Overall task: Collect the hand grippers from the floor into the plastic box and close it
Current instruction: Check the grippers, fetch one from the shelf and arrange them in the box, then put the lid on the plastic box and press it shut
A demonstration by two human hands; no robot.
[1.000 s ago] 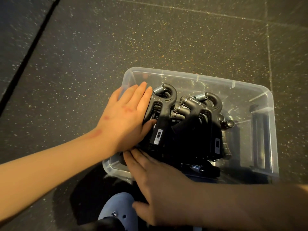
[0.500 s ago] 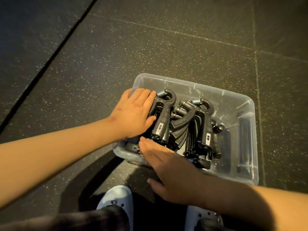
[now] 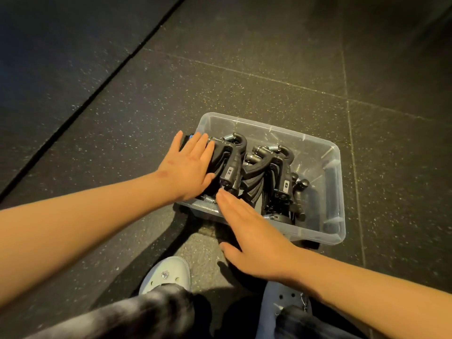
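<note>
Flat, straight-fingered left hand point(image 3: 188, 167) presses grippers point(image 3: 256, 172) at the box's point(image 3: 269, 129) 9 o'clock; right hand point(image 3: 254, 238), equally flat, at 6 o'clock.

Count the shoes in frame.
2. One pale grey perforated clog at bottom centre; the second pale grey perforated clog right of it, partly covered by a dark trouser leg. No others show.

The plastic box point(image 3: 338, 192) at centre right is clear, glossy plastic that glints along its rim. The hand grippers point(image 3: 254, 177) in it are matt black plastic, with springs point(image 3: 228, 137) of shiny metal. The floor point(image 3: 244, 69) is dark, matt and grainy with pale specks. At the bottom, the shoe point(image 3: 168, 272) is pale and smooth.
</note>
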